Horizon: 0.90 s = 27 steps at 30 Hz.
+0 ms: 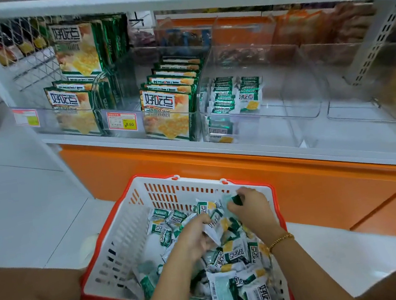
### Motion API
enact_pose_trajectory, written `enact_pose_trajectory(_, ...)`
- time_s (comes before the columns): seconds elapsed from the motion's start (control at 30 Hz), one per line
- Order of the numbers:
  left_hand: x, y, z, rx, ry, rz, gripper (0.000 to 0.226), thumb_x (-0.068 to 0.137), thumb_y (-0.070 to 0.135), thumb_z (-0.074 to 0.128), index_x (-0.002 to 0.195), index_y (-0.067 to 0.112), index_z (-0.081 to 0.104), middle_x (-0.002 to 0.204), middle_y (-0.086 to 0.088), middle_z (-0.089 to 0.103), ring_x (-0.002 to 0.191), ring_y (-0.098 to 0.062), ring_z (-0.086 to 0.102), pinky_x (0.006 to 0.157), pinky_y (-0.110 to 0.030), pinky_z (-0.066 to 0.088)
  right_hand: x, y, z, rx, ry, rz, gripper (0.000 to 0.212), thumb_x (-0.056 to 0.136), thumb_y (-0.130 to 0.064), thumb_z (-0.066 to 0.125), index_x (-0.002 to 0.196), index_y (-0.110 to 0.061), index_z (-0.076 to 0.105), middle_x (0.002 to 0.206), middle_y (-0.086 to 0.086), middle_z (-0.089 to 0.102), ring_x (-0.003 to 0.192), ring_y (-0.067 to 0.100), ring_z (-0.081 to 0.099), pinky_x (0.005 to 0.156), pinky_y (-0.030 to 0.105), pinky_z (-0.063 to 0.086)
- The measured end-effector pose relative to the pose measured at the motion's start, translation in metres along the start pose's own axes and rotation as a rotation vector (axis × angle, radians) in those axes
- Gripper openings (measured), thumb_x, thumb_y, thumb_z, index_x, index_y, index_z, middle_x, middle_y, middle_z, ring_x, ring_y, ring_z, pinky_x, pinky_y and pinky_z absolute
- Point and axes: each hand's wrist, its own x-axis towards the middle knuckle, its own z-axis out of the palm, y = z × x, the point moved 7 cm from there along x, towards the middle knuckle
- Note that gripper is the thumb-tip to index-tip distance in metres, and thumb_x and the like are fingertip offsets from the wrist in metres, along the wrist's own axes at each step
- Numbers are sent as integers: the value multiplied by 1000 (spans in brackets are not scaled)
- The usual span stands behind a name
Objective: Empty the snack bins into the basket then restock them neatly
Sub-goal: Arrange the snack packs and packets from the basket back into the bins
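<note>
A white basket [118, 241] with a red rim sits low in front of me, filled with several small green-and-white snack packets [231, 263]. My left hand [196, 238] reaches into the pile and grips a white packet [211, 230]. My right hand [252, 210] is at the basket's far side and pinches a green-and-white packet [234, 201]. On the shelf, a clear bin [274, 115] holds two neat rows of the same packets [232, 95] at its left end. The bin's right half shows no packets.
Left of the bin stand rows of large green cracker boxes [167, 114] behind a price tag [122, 122]. Another clear bin [359, 111] lies to the right. An orange cabinet [243, 169] runs under the shelf. My knees frame the basket on the white floor.
</note>
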Motion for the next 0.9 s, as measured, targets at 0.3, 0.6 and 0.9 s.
enact_pose_trajectory(0.3, -49, 65, 21, -513, -235, 241, 25, 84, 12, 52, 105, 1, 56, 104, -25, 67, 92, -33, 64, 80, -41, 55, -9, -66, -23, 378, -222, -233, 24, 79, -30, 74, 100, -32, 62, 128, -21, 41, 122, 0, 38, 89, 8, 34)
enact_pose_trajectory(0.6, -67, 93, 28, -152, -230, 424, 35, 86, -11, 45, 119, -7, 56, 114, -24, 65, 101, -30, 63, 84, -38, 55, -2, -63, -50, 720, -95, -79, 56, 73, -13, 80, 118, -23, 48, 115, -15, 54, 89, -5, 59, 62, 10, 50)
enact_pose_trajectory(0.9, -93, 112, 38, -14, -162, 508, 38, 86, 39, 60, 112, 11, 61, 109, -13, 70, 103, -24, 67, 89, -39, 53, -5, -84, -66, 548, -53, -190, 47, 63, -33, 83, 102, -31, 57, 96, -7, 70, 86, 7, 67, 70, 28, 58)
